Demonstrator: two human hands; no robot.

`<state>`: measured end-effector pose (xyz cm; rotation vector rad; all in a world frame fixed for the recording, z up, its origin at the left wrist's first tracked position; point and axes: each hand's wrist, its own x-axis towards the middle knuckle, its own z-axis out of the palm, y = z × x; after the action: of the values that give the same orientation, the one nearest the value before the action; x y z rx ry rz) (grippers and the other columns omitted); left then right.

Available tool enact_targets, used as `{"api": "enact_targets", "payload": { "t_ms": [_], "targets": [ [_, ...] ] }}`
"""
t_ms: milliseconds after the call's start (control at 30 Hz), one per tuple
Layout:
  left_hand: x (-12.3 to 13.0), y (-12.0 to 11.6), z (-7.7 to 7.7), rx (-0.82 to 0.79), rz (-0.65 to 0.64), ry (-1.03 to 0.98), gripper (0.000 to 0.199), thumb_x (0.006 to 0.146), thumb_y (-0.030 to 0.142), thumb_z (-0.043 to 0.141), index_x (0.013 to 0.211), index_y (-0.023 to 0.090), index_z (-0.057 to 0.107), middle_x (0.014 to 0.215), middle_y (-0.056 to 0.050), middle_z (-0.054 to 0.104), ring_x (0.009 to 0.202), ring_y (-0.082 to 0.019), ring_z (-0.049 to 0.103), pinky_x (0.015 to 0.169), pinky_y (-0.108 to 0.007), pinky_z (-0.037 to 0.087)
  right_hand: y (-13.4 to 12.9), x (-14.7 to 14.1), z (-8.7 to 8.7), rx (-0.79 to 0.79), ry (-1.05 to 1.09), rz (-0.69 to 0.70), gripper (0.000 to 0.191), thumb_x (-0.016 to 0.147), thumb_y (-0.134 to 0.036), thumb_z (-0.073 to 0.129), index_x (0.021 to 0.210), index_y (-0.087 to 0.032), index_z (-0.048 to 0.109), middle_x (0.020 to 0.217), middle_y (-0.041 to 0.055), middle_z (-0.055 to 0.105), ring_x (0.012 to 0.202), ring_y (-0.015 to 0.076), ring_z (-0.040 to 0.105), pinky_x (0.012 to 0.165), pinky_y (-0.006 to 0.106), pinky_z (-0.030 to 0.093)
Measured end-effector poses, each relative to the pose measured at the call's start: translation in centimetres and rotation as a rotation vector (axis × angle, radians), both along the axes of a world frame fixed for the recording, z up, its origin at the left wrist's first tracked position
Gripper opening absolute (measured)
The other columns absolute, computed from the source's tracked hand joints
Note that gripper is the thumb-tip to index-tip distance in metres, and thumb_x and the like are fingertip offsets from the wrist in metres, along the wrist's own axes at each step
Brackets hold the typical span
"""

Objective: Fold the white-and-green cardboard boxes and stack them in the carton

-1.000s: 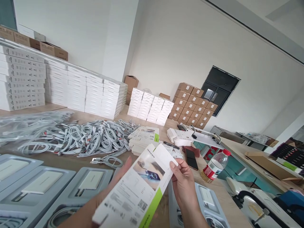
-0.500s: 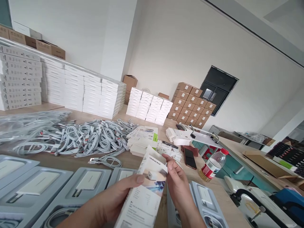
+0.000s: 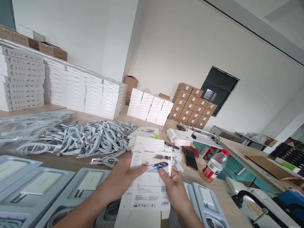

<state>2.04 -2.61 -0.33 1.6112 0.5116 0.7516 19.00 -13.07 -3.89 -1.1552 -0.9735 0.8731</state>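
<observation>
Between my two hands is a white printed carton [image 3: 148, 186], lying flat with its end flaps spread. Its face shows a picture of a charger and a phone. My left hand [image 3: 127, 175] grips the left edge, thumb on top. On the right edge my right hand [image 3: 174, 183] pinches it, thumb over the picture. Grey trays [image 3: 71, 186] with white power blocks [image 3: 90, 180] and coiled cables lie to the left and right of the carton, partly hidden by my forearms. Just beyond it rests a stack of flat cartons [image 3: 148, 131].
A heap of grey cables [image 3: 95, 137] covers the table's left middle, before stacked white boxes [image 3: 92, 91]. To the right are a phone [image 3: 191, 159], a bottle with a red cap [image 3: 213, 166] and a pile of white cartons [image 3: 179, 136]. Brown boxes [image 3: 190, 106] stand behind.
The carton was slimmer, tilted and partly opened out; now it is pressed flat and faces me more squarely. My right hand has moved down, its thumb now on the printed face.
</observation>
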Motion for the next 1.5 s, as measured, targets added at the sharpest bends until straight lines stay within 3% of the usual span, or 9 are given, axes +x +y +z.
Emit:
{"api": "enact_targets", "payload": {
  "t_ms": [167,333,500,633,733,833,1033,1300,1500],
  "targets": [
    [0.3,-0.8,0.7,-0.086,0.278,-0.069,0.101,0.072,0.050,0.077,0.151,0.031,0.017,0.118,-0.009,0.069,0.089,-0.029,0.070,0.068,-0.035,0.055,0.1,-0.1,-0.1,-0.054,0.101,-0.150,0.042,0.080,-0.054,0.068,0.110,-0.024,0.071,0.105,0.0053,0.075,0.094,0.0234,0.068,0.084,0.034,0.052],
    [0.1,-0.6,0.0,-0.034,0.072,-0.083,0.075,0.084,0.052,0.065,0.144,0.031,0.025,0.109,-0.007,0.068,0.079,-0.023,0.068,0.065,-0.032,0.052,-0.3,0.4,1.1,0.060,0.229,-0.100,0.082,0.070,-0.041,0.081,0.142,-0.032,0.043,0.125,0.0054,0.068,0.101,0.0260,0.067,0.085,0.038,0.053],
    [0.2,-0.2,-0.7,-0.091,-0.009,-0.137,0.062,0.088,0.052,0.060,0.139,0.034,0.031,0.110,-0.005,0.066,0.078,-0.021,0.067,0.062,-0.028,0.050,-0.7,0.2,1.7,0.099,0.216,0.031,0.095,0.066,-0.039,0.083,0.147,-0.037,0.033,0.124,0.0044,0.067,0.100,0.0267,0.068,0.081,0.039,0.053],
    [0.1,-0.4,-0.4,-0.159,-0.012,-0.158,0.054,0.087,0.051,0.061,0.132,0.030,0.040,0.094,-0.001,0.067,0.072,-0.019,0.065,0.057,-0.025,0.046,-0.6,-0.1,1.3,0.125,0.175,0.081,0.072,0.072,-0.042,0.078,0.137,-0.034,0.047,0.118,0.0038,0.069,0.094,0.0250,0.067,0.077,0.035,0.052],
    [-0.2,-0.5,-0.2,-0.246,-0.058,-0.181,0.053,0.087,0.049,0.062,0.132,0.031,0.042,0.087,0.001,0.066,0.069,-0.018,0.064,0.058,-0.024,0.045,-0.2,0.2,0.7,0.102,0.133,-0.058,0.036,0.081,-0.053,0.066,0.106,-0.026,0.067,0.092,0.0038,0.073,0.081,0.0229,0.066,0.068,0.032,0.051],
    [-0.5,-0.5,-0.2,-0.297,-0.156,-0.170,0.051,0.086,0.047,0.063,0.131,0.030,0.046,0.085,0.001,0.065,0.068,-0.017,0.063,0.058,-0.024,0.044,0.2,1.1,0.2,0.107,0.129,-0.224,0.038,0.084,-0.059,0.060,0.087,-0.023,0.070,0.076,0.0023,0.070,0.068,0.0195,0.062,0.062,0.030,0.048],
    [-0.8,-0.4,0.2,-0.269,-0.326,-0.120,0.039,0.088,0.042,0.062,0.123,0.027,0.054,0.088,-0.001,0.066,0.073,-0.017,0.063,0.062,-0.024,0.044,0.0,2.4,0.5,0.027,0.014,-0.180,0.041,0.072,-0.049,0.077,0.104,-0.023,0.072,0.082,0.0020,0.071,0.071,0.0188,0.061,0.068,0.033,0.049],
    [-0.8,-0.4,0.4,-0.263,-0.321,-0.100,0.040,0.087,0.043,0.063,0.123,0.025,0.057,0.087,-0.002,0.067,0.075,-0.020,0.063,0.066,-0.026,0.045,-0.1,2.5,0.7,0.182,-0.378,-0.313,0.016,0.075,-0.040,0.075,0.078,-0.025,0.077,0.074,0.0013,0.059,0.073,0.0171,0.055,0.066,0.031,0.043],
    [-0.9,-0.3,-0.2,-0.197,-0.346,-0.058,0.041,0.089,0.041,0.061,0.127,0.027,0.053,0.095,-0.002,0.067,0.082,-0.020,0.062,0.072,-0.027,0.045,-0.1,2.7,0.5,0.145,-0.050,-0.148,0.028,0.074,-0.043,0.077,0.063,-0.019,0.068,0.073,-0.0004,0.056,0.067,0.0130,0.049,0.061,0.026,0.040]
  ]
}}
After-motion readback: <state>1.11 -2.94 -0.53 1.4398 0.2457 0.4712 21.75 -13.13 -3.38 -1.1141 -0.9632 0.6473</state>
